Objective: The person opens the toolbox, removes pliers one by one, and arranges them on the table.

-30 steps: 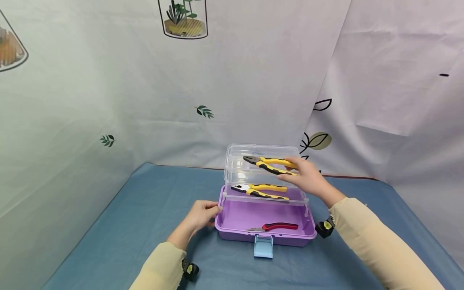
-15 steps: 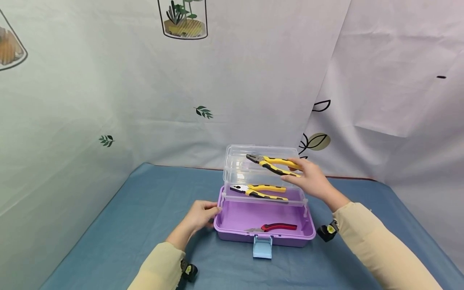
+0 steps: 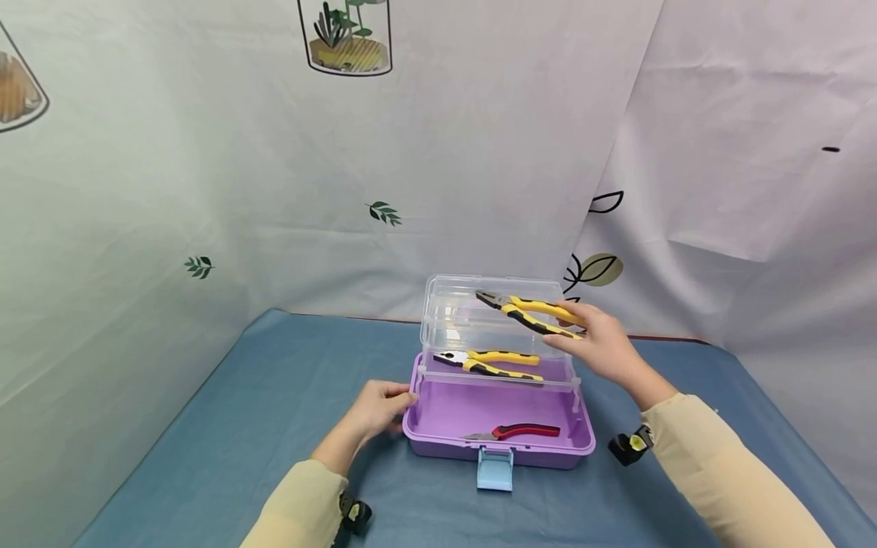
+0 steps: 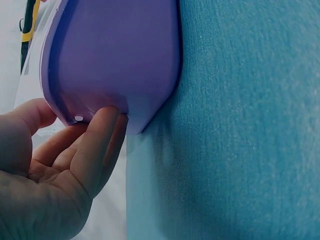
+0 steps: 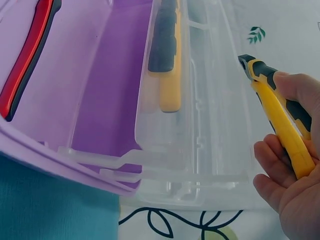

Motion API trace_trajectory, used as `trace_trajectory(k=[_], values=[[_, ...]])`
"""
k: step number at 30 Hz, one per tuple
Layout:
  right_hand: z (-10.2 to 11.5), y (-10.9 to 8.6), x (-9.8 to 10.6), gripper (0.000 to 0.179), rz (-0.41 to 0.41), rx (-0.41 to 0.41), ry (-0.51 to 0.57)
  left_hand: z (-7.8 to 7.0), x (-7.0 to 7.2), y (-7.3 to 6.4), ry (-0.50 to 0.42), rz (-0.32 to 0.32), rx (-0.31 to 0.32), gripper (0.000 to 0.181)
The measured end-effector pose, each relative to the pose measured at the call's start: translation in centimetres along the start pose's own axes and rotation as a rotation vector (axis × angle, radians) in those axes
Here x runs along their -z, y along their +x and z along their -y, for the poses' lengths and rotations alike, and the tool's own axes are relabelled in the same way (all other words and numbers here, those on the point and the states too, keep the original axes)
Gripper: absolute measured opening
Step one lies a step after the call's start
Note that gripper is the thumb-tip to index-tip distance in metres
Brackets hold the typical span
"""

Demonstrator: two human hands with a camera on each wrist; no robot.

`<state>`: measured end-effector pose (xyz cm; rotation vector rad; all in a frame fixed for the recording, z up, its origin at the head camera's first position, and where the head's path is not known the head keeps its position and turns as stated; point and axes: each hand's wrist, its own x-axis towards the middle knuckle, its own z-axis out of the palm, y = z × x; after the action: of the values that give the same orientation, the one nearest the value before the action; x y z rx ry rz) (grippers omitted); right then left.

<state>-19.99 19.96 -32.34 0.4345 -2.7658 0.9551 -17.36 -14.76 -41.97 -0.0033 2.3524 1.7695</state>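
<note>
In the head view a purple toolbox stands on the blue cloth. My left hand grips its left end, thumb at the rim and fingers against the outside wall, as the left wrist view shows. Raised in front of the clear lid, my right hand holds yellow-and-black combination pliers by the handles, which are spread apart, head pointing left. Similar yellow-and-black pliers lie in the clear tray under the lid. Red-handled pliers rest on the box floor.
A light blue latch hangs down at the box's front. Blue cloth surrounds the box, with white printed fabric rising behind and at the sides. Clear hinge arms join the tray to the box.
My right hand has moved a little to the right with the combination pliers. The left hand stays at the toolbox's left end, and the other pliers have not moved.
</note>
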Motion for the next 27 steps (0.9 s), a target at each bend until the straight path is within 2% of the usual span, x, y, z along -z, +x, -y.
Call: trace_trajectory(k=[11, 27], values=[[-0.5, -1.0, 0.1, 0.074, -0.045, -0.011, -0.009, 0.1, 0.1, -0.3, -0.01, 0.016, -0.012, 0.037], [-0.6, -2.1, 0.3, 0.069, -0.09, -0.031, 0.001, 0.2, 0.0, -0.1, 0.0, 0.005, -0.014, 0.036]])
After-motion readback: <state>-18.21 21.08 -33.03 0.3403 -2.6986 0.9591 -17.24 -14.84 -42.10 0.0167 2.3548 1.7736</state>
